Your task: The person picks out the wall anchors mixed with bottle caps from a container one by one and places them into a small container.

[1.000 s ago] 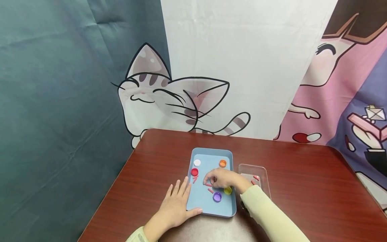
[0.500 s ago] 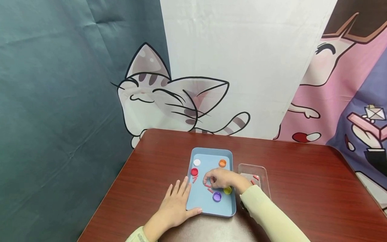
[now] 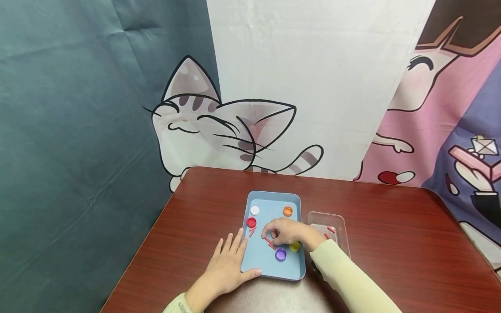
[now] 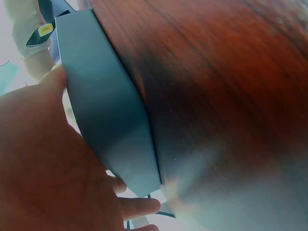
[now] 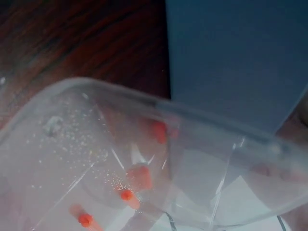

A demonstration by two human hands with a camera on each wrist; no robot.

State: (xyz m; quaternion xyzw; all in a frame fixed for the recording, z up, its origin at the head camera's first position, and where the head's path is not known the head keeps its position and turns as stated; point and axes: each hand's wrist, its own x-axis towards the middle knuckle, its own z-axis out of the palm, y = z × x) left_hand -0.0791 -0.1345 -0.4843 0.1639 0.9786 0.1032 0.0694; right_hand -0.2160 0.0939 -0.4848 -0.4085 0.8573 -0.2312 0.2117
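A light blue tray (image 3: 258, 265) lies on the table. My left hand (image 3: 228, 266) rests along its left side with fingers spread, the thumb at the front edge; the left wrist view shows the palm against the tray's wall (image 4: 106, 101). Over the middle of the tray, my right hand (image 3: 286, 230) pinches a short red stick (image 3: 268, 240) between thumb and index finger. A second red stick (image 3: 272, 246) lies just in front, almost end to end with it. More red sticks (image 3: 252, 232) lie beside a red round cap (image 3: 251, 222).
White (image 3: 255, 211), orange (image 3: 287, 211), yellow (image 3: 294, 246) and purple (image 3: 280, 254) round caps sit in the tray. Right of it stands a clear plastic box (image 3: 339, 221) with several red sticks (image 5: 127, 197), under my right forearm. A printed cloth (image 3: 332, 87) hangs behind the table.
The red stick at my right fingertips has turned from nearly level to slanted, its near end now close to the second stick. My left hand has stayed still.
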